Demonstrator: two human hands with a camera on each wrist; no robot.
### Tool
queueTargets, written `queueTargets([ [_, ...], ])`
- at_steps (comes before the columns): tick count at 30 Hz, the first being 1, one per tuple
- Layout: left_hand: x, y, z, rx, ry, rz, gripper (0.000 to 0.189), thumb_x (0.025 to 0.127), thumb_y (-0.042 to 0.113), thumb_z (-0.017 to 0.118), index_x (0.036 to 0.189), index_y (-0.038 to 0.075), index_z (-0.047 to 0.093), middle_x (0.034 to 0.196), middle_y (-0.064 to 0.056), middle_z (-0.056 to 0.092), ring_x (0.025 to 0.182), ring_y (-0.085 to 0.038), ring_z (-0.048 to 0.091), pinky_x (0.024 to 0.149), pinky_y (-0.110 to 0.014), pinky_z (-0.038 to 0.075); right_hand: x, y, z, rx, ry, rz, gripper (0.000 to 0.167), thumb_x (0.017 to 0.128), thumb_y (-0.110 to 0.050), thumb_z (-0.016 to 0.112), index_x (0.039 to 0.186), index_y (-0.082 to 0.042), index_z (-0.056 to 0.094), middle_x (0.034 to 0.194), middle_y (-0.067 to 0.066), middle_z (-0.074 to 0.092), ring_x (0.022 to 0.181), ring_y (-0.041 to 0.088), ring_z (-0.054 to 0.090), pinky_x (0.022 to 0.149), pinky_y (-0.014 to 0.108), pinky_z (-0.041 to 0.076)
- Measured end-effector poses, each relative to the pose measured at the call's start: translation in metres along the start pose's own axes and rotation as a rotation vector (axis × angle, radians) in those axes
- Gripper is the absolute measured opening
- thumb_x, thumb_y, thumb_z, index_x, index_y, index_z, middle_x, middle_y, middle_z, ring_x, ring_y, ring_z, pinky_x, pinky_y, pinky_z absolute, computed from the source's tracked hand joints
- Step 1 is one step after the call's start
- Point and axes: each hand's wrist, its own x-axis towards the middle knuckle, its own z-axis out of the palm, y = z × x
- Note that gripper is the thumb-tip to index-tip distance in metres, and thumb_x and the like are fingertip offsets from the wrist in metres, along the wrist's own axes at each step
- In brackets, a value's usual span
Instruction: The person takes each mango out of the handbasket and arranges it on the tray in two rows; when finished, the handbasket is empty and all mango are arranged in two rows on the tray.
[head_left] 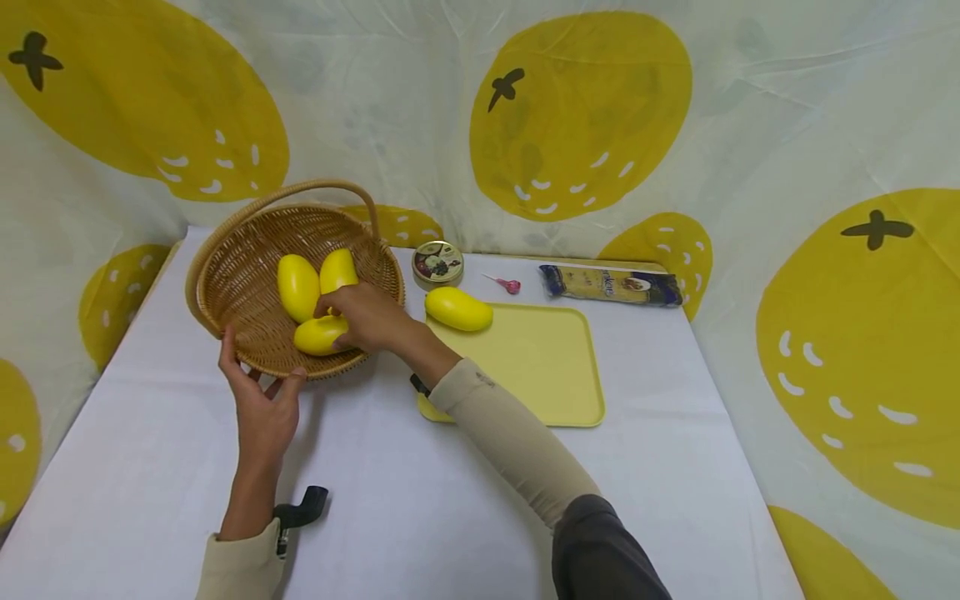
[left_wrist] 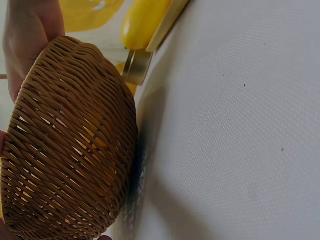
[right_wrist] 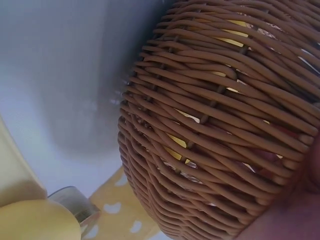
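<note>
In the head view, a brown wicker basket (head_left: pixel 247 325) with a tall handle tilts toward me at the left of the table. My left hand (head_left: pixel 266 408) grips its near rim at the lower left. Inside lie three yellow mangoes: a left one (head_left: pixel 297 287), a back one (head_left: pixel 339 268) and a front one (head_left: pixel 318 336). Reaching over the rim, my right hand (head_left: pixel 371 317) has its fingers and thumb around the front mango, partly hiding it. Both wrist views show the basket's woven outside (left_wrist: pixel 75 140), with yellow glimpsed through the gaps.
Right of the basket, another mango (head_left: pixel 459 309) lies on the corner of a yellow tray (head_left: pixel 525 367). Behind stand a round tin (head_left: pixel 438 263), a small pink item (head_left: pixel 512 286) and a long blue-and-yellow packet (head_left: pixel 611 285). A fruit-print cloth (head_left: pixel 420 100) hangs behind the table.
</note>
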Motion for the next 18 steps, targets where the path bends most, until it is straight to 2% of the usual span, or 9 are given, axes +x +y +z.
queueTargets([
  [11, -0.001, 0.003, -0.001, -0.011, -0.005, 0.013, 0.104, 0.098, 0.002, 0.067, 0.168, 0.039, 0.001, 0.177, 0.006, 0.001, 0.161, -0.041, 0.024, 0.122, -0.069, 0.034, 0.015, -0.002, 0.001, 0.001, -0.062, 0.072, 0.050, 0.087, -0.024, 0.089, 0.134, -0.019, 0.072, 0.129, -0.004, 0.071, 0.106, 0.013, 0.059, 0.096, 0.028, 0.050],
  [18, -0.002, 0.003, -0.001, -0.014, -0.009, 0.040, 0.104, 0.096, 0.001, 0.068, 0.168, 0.038, 0.002, 0.177, 0.007, 0.002, 0.159, -0.041, 0.025, 0.121, -0.070, 0.035, 0.019, -0.004, 0.002, -0.010, -0.095, 0.089, 0.054, 0.088, -0.024, 0.089, 0.138, -0.019, 0.069, 0.131, -0.005, 0.069, 0.108, 0.012, 0.058, 0.100, 0.027, 0.049],
])
